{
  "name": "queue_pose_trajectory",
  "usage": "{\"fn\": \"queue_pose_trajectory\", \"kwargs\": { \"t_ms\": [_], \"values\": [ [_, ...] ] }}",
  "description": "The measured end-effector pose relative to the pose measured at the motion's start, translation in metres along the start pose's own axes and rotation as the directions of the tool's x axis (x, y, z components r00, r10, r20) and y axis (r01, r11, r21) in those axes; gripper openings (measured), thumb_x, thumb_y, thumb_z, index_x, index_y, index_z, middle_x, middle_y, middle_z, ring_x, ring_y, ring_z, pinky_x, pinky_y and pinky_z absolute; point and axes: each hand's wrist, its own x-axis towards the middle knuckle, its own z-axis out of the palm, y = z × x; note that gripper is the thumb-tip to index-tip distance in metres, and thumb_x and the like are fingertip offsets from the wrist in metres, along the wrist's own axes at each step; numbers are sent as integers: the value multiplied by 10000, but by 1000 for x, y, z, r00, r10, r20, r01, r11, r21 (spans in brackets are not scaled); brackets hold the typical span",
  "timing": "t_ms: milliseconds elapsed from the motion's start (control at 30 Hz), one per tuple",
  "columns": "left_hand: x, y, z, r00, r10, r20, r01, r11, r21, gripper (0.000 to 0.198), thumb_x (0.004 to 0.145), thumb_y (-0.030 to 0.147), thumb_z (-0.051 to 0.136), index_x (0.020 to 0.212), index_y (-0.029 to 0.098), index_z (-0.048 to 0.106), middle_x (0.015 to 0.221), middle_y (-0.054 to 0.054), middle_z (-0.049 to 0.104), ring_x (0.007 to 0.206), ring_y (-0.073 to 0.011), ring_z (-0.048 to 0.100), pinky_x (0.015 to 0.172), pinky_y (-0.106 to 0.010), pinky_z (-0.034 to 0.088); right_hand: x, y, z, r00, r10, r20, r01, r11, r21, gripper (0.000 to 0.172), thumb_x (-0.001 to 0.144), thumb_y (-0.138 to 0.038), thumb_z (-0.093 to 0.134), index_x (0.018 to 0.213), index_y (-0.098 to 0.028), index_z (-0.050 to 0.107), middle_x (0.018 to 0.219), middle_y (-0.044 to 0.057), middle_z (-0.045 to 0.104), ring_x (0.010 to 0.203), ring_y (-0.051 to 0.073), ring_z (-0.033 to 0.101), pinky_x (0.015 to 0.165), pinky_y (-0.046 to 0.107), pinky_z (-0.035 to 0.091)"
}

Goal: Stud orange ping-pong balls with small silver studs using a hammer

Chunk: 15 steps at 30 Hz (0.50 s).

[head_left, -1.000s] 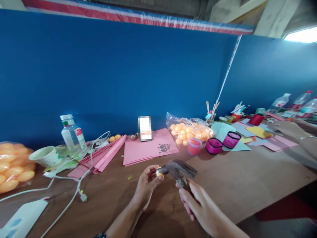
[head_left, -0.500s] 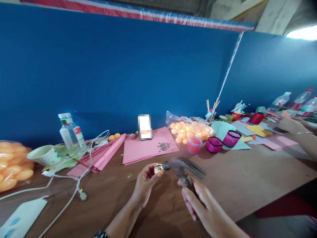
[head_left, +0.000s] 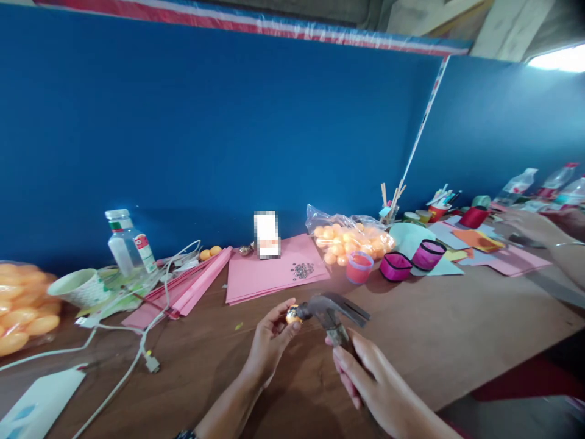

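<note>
My left hand (head_left: 270,342) pinches a small orange ball (head_left: 293,314) with silvery pieces on its surface, just above the brown table (head_left: 411,329). My right hand (head_left: 365,372) is wrapped round the handle of a claw hammer (head_left: 333,308). The hammer's striking face points left and meets or nearly meets the ball's right side; its claw points right. Behind them, pink sheets (head_left: 260,280) carry a scatter of small metal rings (head_left: 302,270).
Behind the sheets' right side lies a bag of orange balls (head_left: 338,241), with a red cup (head_left: 359,268) and magenta containers (head_left: 395,267) nearby. At left are a white cable (head_left: 132,366), a bottle (head_left: 123,247) and another ball bag (head_left: 25,305). Another person's hand (head_left: 530,222) is at far right.
The hammer head has shifted slightly left, covering more of the ball's right side. At far right, the other person's hand has moved left, and an orange piece now shows on the yellow paper.
</note>
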Motion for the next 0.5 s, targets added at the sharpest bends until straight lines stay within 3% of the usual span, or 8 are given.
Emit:
{"fn": "queue_pose_trajectory", "kwargs": {
  "t_ms": [300,500],
  "values": [
    [1,-3,2,999,37,15,-37,999,8,472,573,191,719,1032,170,609,997,-61,654,879,-172,601,799,-268,453,0,3,0,999,36,8,-36,998,-56,273,869,-423,353,920,-173,450,635,-35,434,474,68,410,423,171,386],
    [2,-3,1,997,81,-11,-79,991,108,363,540,169,738,879,159,609,817,-49,666,743,-156,611,701,-259,476,-2,6,0,999,49,-20,-51,996,-77,285,864,-427,361,965,-177,452,654,-26,447,502,80,438,453,184,405]
  ]
}}
